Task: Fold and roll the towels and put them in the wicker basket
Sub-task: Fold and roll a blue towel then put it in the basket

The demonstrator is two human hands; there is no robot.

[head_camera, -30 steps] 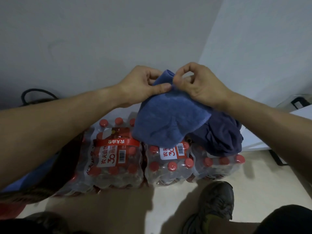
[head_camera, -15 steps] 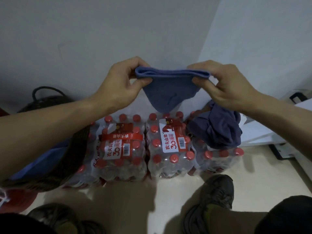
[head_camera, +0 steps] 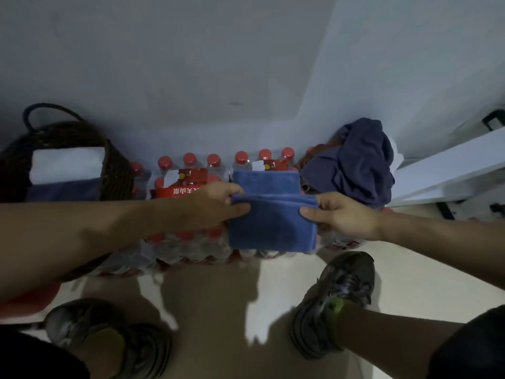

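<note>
Where it hung in the air before, the towel (head_camera: 272, 228) now lies on the bottles (head_camera: 188, 242). Its long axis runs front to back, the fold crosswise. Left hand (head_camera: 218, 206) and right hand (head_camera: 341, 214) each pinch a fold end.

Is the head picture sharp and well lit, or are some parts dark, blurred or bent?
Head view: dim, bluish light; the wicker basket is nearly black, its weave hard to read. Shadows of the arms fall on the floor. The blue towel is fairly sharp. The wide lens stretches the forearms and shoes at the edges.
</note>
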